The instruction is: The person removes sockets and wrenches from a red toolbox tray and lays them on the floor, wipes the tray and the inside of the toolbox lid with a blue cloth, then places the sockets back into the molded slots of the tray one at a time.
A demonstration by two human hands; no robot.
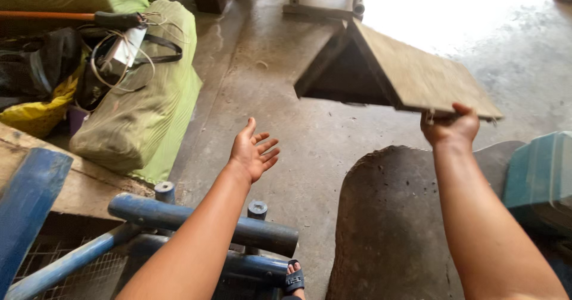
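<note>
While my right hand (450, 128) is closed on the near edge of the wooden board assembly (417, 73), my left hand (253, 152) hangs free with palm up and fingers spread, gripping nothing.

Position of the work piece: the wooden board assembly is raised clear of the concrete floor (280, 115), right of centre. It consists of two flat boards joined along one ridge, like a small gable; the top panel faces me and the second panel falls away into shadow on the left. Its long axis runs from the far ridge, at upper centre, diagonally down to the near right, where my right hand grips it. I see only the thumb side of the grip; the fingers beneath are hidden.

Governing relation: the assembly lies to the right of, and farther away than, the left hand, well apart from it. The right hand is in contact, so it is the nearer. The unsupported far-left corner is the part closest to the left hand.

Surroundings: a rounded grey slab (387, 216) sits below the right arm, a teal block (539, 178) at the right edge, a blue metal frame (202, 219) near left, and green sacks (149, 109) far left.
</note>
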